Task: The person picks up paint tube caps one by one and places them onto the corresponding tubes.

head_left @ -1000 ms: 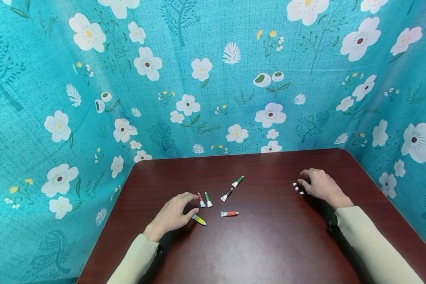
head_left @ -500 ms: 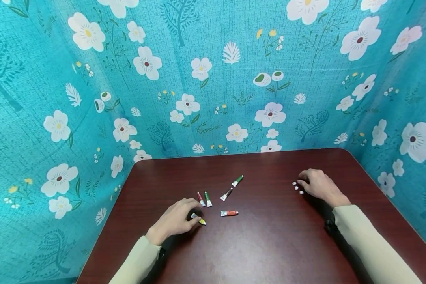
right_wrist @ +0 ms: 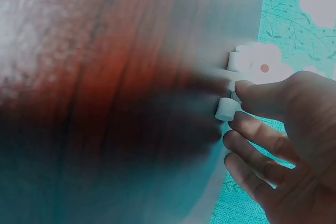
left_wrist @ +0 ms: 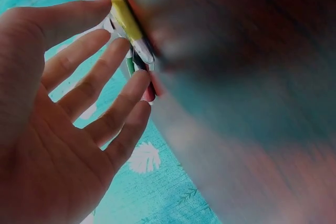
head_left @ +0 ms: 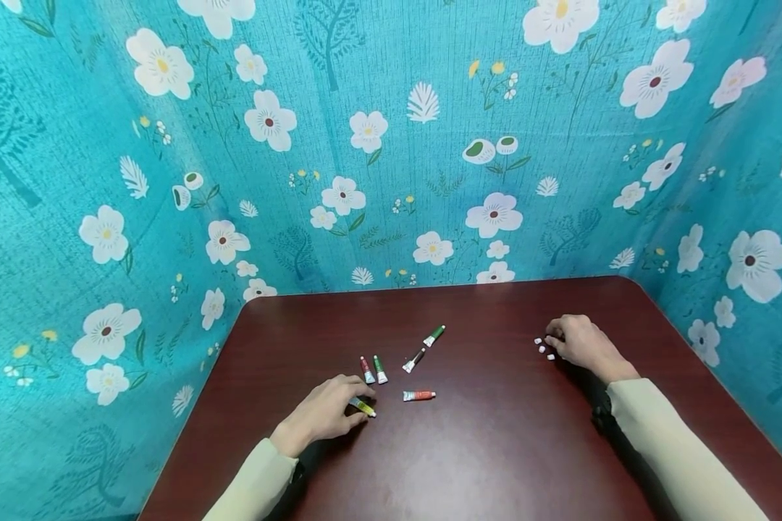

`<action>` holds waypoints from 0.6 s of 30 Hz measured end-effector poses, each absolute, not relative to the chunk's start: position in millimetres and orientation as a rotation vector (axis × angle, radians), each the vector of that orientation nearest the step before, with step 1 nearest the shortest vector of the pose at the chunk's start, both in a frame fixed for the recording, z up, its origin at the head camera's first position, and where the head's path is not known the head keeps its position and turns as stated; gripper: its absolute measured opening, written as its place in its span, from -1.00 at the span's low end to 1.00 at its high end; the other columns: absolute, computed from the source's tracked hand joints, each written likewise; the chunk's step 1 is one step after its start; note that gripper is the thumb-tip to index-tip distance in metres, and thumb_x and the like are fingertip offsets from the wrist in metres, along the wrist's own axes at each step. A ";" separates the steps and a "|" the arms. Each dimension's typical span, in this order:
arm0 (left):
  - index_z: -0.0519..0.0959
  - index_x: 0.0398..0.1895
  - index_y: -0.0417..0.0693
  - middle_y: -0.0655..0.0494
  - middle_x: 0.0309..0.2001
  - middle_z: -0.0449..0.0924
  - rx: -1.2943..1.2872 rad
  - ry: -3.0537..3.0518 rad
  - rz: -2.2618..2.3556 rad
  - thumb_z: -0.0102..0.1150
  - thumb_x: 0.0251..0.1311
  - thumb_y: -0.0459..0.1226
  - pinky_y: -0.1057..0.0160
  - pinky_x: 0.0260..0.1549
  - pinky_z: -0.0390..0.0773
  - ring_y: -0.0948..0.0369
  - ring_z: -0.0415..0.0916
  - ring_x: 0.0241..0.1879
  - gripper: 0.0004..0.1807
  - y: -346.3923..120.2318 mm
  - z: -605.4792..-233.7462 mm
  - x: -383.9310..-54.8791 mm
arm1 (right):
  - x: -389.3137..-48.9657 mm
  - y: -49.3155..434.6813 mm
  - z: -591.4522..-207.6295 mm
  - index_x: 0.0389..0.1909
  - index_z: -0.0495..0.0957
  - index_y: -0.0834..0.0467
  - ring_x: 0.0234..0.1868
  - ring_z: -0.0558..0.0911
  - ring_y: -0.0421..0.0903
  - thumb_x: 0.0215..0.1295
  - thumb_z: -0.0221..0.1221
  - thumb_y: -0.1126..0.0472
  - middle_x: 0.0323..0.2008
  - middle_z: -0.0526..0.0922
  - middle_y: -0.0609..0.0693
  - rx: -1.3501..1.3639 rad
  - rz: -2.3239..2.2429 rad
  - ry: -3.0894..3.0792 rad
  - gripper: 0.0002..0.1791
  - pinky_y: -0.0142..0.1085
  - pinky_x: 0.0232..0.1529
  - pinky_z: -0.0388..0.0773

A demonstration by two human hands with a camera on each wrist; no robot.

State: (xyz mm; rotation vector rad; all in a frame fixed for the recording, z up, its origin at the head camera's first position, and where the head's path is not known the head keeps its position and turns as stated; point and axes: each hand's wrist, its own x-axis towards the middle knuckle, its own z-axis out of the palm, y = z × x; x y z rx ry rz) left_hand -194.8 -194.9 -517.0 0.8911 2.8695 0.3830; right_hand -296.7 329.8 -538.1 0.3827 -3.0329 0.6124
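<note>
A small yellow paint tube [head_left: 363, 407] lies on the dark red-brown table under my left hand [head_left: 324, 411]. In the left wrist view, my thumb and spread fingers surround this tube [left_wrist: 125, 18], the thumb tip close to its capped end; whether it touches is unclear. Far to the right, my right hand [head_left: 583, 346] hovers low beside several white caps [head_left: 542, 349]. The right wrist view has one white cap [right_wrist: 227, 109] near the index fingertip, with the thumb above it and no plain grip. Another cap is partly hidden behind the thumb.
Behind the left hand lie a red tube [head_left: 367, 370] and a green tube [head_left: 380, 369]. Further right are another green tube [head_left: 434, 335], a black tube [head_left: 413, 360] and an orange-red tube [head_left: 419, 396]. A teal floral cloth [head_left: 391, 166] hangs beyond the table [head_left: 489, 449].
My left hand has shifted slightly right and towards me, so its fingers are now around the yellow tube. My right hand has edged slightly left towards the caps. The tubes look unmoved.
</note>
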 end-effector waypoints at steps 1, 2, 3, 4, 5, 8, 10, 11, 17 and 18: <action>0.76 0.16 0.09 0.20 0.13 0.71 0.898 2.868 0.372 0.49 0.30 -0.14 0.06 0.11 0.68 0.16 0.62 0.10 -0.63 -195.2 -518.1 -194.1 | -296.7 329.2 -538.2 -0.05 0.73 0.37 -0.30 0.60 0.00 0.39 0.36 0.30 -0.20 0.72 0.22 0.385 0.616 -3.038 -0.78 -0.18 -0.36 0.62; 0.76 0.15 0.09 0.19 0.13 0.72 0.907 2.867 0.361 0.50 0.29 -0.15 0.07 0.10 0.68 0.17 0.62 0.09 -0.63 -195.3 -519.0 -193.5 | -296.6 328.7 -538.1 -0.05 0.73 0.38 -0.31 0.60 0.01 0.39 0.36 0.31 -0.20 0.72 0.23 0.390 0.619 -3.039 -0.77 -0.18 -0.38 0.62; 0.76 0.14 0.08 0.19 0.12 0.72 0.916 2.865 0.354 0.50 0.29 -0.16 0.08 0.08 0.68 0.17 0.62 0.08 -0.64 -195.2 -519.9 -193.1 | -296.4 328.0 -538.1 -0.05 0.73 0.38 -0.32 0.60 0.01 0.38 0.36 0.32 -0.20 0.72 0.24 0.388 0.622 -3.041 -0.78 -0.20 -0.40 0.61; 0.77 0.14 0.08 0.19 0.11 0.72 0.925 2.863 0.349 0.51 0.28 -0.16 0.09 0.07 0.69 0.17 0.61 0.07 -0.64 -194.6 -520.3 -193.4 | -296.4 328.3 -537.9 -0.05 0.73 0.38 -0.32 0.59 0.01 0.38 0.37 0.32 -0.21 0.72 0.24 0.388 0.621 -3.042 -0.78 -0.21 -0.41 0.59; 0.77 0.13 0.08 0.19 0.10 0.72 0.931 2.861 0.342 0.51 0.28 -0.17 0.10 0.07 0.69 0.17 0.61 0.06 -0.65 -194.1 -520.9 -193.6 | -296.3 328.2 -537.8 -0.06 0.73 0.38 -0.33 0.58 0.01 0.37 0.37 0.33 -0.22 0.71 0.23 0.384 0.621 -3.044 -0.79 -0.22 -0.42 0.58; 0.80 0.07 0.07 0.21 0.05 0.73 0.948 2.862 0.337 0.53 0.26 -0.20 0.12 0.02 0.70 0.18 0.62 0.02 -0.69 -193.6 -522.9 -194.4 | -295.8 327.4 -537.6 -0.08 0.73 0.38 -0.35 0.57 0.00 0.37 0.36 0.35 -0.26 0.70 0.20 0.387 0.635 -3.048 -0.81 -0.25 -0.44 0.55; 0.81 0.03 0.08 0.22 0.03 0.73 0.948 2.873 0.327 0.54 0.26 -0.20 0.14 0.00 0.70 0.20 0.61 0.00 -0.72 -193.8 -523.8 -194.8 | -296.0 326.7 -537.7 -0.09 0.73 0.37 -0.35 0.56 -0.01 0.37 0.35 0.36 -0.27 0.70 0.18 0.395 0.633 -3.048 -0.82 -0.25 -0.44 0.53; 0.82 0.01 0.08 0.23 0.01 0.74 0.950 2.879 0.323 0.54 0.26 -0.20 0.15 -0.02 0.70 0.20 0.61 -0.02 -0.73 -194.1 -524.3 -195.1 | -296.1 326.2 -537.6 -0.09 0.74 0.36 -0.35 0.56 -0.02 0.37 0.35 0.36 -0.28 0.70 0.17 0.397 0.632 -3.047 -0.83 -0.25 -0.43 0.53; 0.84 -0.05 0.10 0.25 -0.03 0.73 0.952 2.912 0.316 0.55 0.26 -0.19 0.20 -0.09 0.68 0.23 0.60 -0.05 -0.79 -195.9 -524.7 -196.3 | -297.9 327.2 -536.5 -0.09 0.74 0.37 -0.37 0.56 -0.03 0.38 0.34 0.36 -0.26 0.71 0.19 0.397 0.626 -3.052 -0.83 -0.26 -0.45 0.54; 0.84 -0.06 0.10 0.25 -0.04 0.73 0.956 2.915 0.318 0.55 0.26 -0.19 0.20 -0.10 0.67 0.23 0.60 -0.06 -0.79 -196.1 -524.4 -196.7 | -298.6 327.7 -536.8 -0.08 0.74 0.37 -0.38 0.57 -0.03 0.38 0.34 0.36 -0.25 0.71 0.20 0.393 0.623 -3.054 -0.82 -0.26 -0.45 0.54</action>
